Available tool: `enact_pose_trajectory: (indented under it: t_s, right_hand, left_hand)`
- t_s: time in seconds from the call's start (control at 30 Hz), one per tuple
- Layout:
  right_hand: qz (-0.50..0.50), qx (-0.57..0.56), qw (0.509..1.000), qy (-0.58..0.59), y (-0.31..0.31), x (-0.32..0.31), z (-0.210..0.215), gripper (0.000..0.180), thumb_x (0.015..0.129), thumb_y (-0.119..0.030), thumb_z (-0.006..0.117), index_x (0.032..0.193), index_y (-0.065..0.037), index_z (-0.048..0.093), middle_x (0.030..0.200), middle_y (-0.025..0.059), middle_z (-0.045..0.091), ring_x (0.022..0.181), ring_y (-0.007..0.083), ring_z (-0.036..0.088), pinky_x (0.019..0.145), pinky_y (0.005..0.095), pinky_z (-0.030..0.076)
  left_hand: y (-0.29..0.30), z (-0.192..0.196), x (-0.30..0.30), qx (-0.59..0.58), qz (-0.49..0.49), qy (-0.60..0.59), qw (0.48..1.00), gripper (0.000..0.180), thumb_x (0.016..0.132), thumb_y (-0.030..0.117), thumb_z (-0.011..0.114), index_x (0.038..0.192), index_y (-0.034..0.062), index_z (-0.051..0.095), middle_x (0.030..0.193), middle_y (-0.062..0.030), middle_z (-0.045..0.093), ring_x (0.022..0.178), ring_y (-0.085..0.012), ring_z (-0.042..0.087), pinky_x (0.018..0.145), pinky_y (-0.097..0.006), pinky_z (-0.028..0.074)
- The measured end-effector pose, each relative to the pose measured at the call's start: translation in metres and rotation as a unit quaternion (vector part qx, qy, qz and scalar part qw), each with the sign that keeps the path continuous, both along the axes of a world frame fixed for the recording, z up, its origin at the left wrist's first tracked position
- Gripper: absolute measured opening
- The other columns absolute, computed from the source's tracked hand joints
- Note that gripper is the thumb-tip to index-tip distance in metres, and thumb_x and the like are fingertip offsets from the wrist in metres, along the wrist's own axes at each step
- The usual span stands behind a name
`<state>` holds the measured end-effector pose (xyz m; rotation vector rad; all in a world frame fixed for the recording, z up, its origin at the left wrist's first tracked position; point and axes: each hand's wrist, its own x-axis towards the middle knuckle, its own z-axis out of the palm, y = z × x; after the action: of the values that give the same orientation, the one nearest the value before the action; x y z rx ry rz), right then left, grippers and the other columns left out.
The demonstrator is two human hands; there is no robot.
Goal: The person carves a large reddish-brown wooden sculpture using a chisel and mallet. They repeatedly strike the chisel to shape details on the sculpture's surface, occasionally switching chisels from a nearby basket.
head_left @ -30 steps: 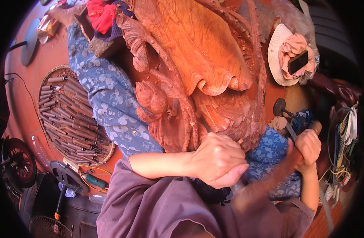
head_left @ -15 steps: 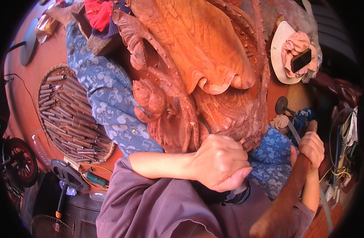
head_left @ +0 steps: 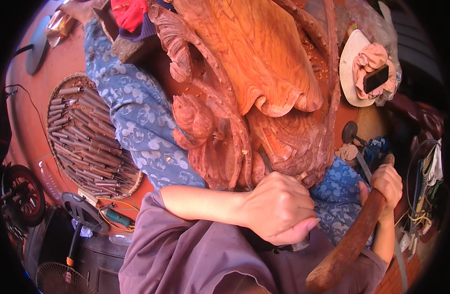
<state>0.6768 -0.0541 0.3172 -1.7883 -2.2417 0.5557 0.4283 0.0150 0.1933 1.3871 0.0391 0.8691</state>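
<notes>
A large reddish-brown wood carving (head_left: 283, 63) with a broad leaf-like piece, curling stems and a bird-like figure (head_left: 194, 122) lies before me, between my legs. My left hand (head_left: 279, 208) is a fist around a carving chisel (head_left: 265, 159). Its dark blade leans on the near part of the carving, and the handle's butt pokes out below my thumb; the exact cutting edge is hard to make out. Off to the right, my right hand (head_left: 386, 186) grips a wooden mallet (head_left: 345, 245) shaped like a club. The mallet's thick end points down toward my lap, apart from the chisel.
On the left stands a round woven basket (head_left: 95, 142) full of wooden-handled chisels. A fan (head_left: 83, 215) and a plastic bottle (head_left: 51, 181) are near it. At the right are a white hat (head_left: 350, 73) with a pink cloth and a phone (head_left: 376, 78), plus cables (head_left: 421, 210).
My left hand has shifted slightly right and down, and more of the chisel blade shows. The carving sits a little further right in view. The mallet has stayed nearly in place.
</notes>
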Motion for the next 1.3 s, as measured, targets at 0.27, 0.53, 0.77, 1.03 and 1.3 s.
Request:
enact_pose_trajectory:
  t_s: [0.27,0.53,0.77,1.03,1.3]
  right_hand:
    - [0.055,0.019,0.998,-0.023,0.005,-0.008,-0.002,0.031,0.064,0.002,0.078,0.076,-0.004,0.051,0.065,0.0084,0.052,0.055,0.0265,0.052,0.053,0.0375,0.045]
    - [0.047,0.059,0.997,-0.032,-0.005,-0.008,-0.002,0.029,0.063,0.003,0.077,0.072,-0.003,0.051,0.066,0.0093,0.052,0.056,0.0277,0.053,0.054,0.0384,0.045]
    - [0.041,0.053,0.997,-0.035,-0.003,-0.009,0.003,0.027,0.064,0.003,0.076,0.072,-0.003,0.050,0.065,0.0096,0.052,0.055,0.0280,0.052,0.054,0.0387,0.045]
    - [0.050,0.048,0.996,-0.050,-0.002,-0.012,0.006,0.028,0.063,0.003,0.077,0.070,-0.004,0.051,0.065,0.0093,0.052,0.055,0.0278,0.052,0.055,0.0385,0.046]
    - [0.059,0.059,0.991,-0.100,-0.005,-0.014,0.005,0.027,0.063,0.005,0.076,0.073,-0.003,0.052,0.065,0.0098,0.052,0.055,0.0269,0.052,0.055,0.0388,0.047]
  left_hand:
    - [0.001,-0.005,-0.002,0.011,0.013,0.003,1.000,0.026,0.083,0.017,0.058,0.059,0.0069,0.053,0.056,-0.0072,0.046,0.050,-0.0276,0.051,0.047,-0.040,0.042]
    - [0.001,-0.014,0.002,0.050,0.035,-0.003,0.998,0.019,0.080,0.014,0.054,0.063,0.0072,0.056,0.060,-0.0047,0.049,0.051,-0.0244,0.051,0.045,-0.037,0.040]
    - [-0.002,0.000,-0.002,0.046,0.048,0.000,0.998,0.022,0.080,0.016,0.057,0.060,0.0078,0.054,0.058,-0.0059,0.048,0.051,-0.0274,0.051,0.047,-0.039,0.042]
    - [-0.004,-0.007,0.002,0.051,0.031,-0.006,0.998,0.021,0.081,0.016,0.054,0.061,0.0082,0.053,0.061,-0.0052,0.045,0.052,-0.0251,0.050,0.047,-0.037,0.040]
    - [-0.003,-0.014,0.000,0.071,0.046,-0.020,0.996,0.023,0.081,0.015,0.051,0.059,0.0086,0.049,0.058,-0.0051,0.043,0.049,-0.0248,0.049,0.045,-0.037,0.039]
